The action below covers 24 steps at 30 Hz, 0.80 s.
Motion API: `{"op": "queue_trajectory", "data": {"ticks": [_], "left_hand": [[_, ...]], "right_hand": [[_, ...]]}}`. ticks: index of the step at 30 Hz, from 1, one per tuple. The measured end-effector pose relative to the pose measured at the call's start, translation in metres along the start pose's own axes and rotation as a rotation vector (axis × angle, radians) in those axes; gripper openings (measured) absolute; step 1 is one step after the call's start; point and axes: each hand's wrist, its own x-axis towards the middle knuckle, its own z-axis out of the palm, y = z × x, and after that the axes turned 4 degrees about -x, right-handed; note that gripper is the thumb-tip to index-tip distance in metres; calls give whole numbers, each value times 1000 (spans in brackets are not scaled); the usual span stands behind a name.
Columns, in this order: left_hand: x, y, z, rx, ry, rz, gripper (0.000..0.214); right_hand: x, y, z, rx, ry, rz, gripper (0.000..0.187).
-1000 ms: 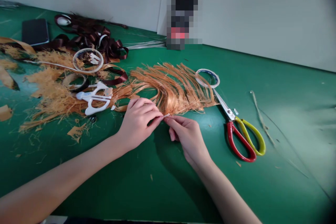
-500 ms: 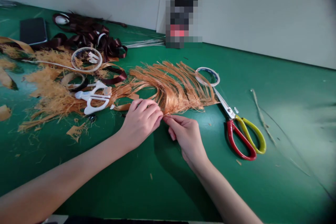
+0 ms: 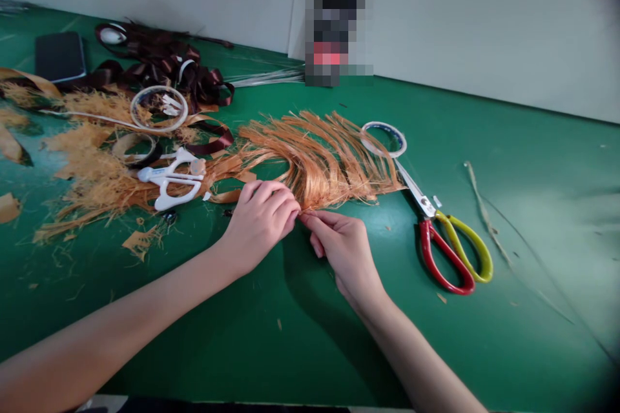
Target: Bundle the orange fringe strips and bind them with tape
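A fan of thin orange fibres (image 3: pixel 320 161) lies spread on the green mat, its strands curving up and outward. My left hand (image 3: pixel 259 219) is curled over the lower edge of the fan, with its fingers on the strands. My right hand (image 3: pixel 343 248) pinches the same edge between thumb and forefinger, right beside the left fingertips. Whatever the fingertips hold at that spot is hidden. Red-and-yellow-handled scissors (image 3: pixel 448 255) lie to the right of my right hand, apart from it.
Loose fibre clumps (image 3: pixel 92 181), a white plastic tool (image 3: pixel 169 179), a clear tape ring (image 3: pixel 159 108), dark ribbon (image 3: pixel 165 58) and a black phone (image 3: pixel 61 57) lie at left. A tape roll (image 3: pixel 382 139) touches the scissors' blades. A pale wall (image 3: pixel 460 19) stands behind the mat.
My hands have closed in on the fan's edge, and the pale strip seen earlier between my fingertips no longer shows. The whole scene sits slightly higher in the view.
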Motion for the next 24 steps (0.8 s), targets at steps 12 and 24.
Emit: {"op": "queue_trajectory", "data": {"ticks": [12,24], "left_hand": [[-1,0,0,-37,-38,-36,18],[0,0,-1,-85,-76,-81,18]], "right_hand": [[-2,0,0,8,-2,-5,20],[0,-1,1,33,-7,-17,19]]}}
